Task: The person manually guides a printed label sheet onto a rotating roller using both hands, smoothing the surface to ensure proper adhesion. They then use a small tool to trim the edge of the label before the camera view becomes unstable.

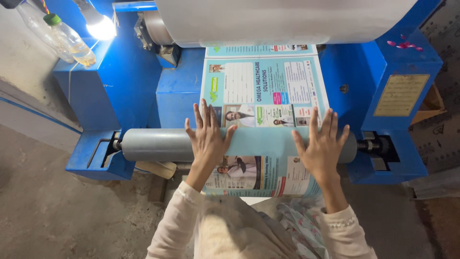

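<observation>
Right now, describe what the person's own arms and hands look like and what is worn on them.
Both hands, the left hand and right hand, are bare: no gloves, and no rings or watch that I can make out. Each arm wears a long pale cream sleeve ending just below the wrist; the right cuff carries a thin lace-like trim.
</observation>
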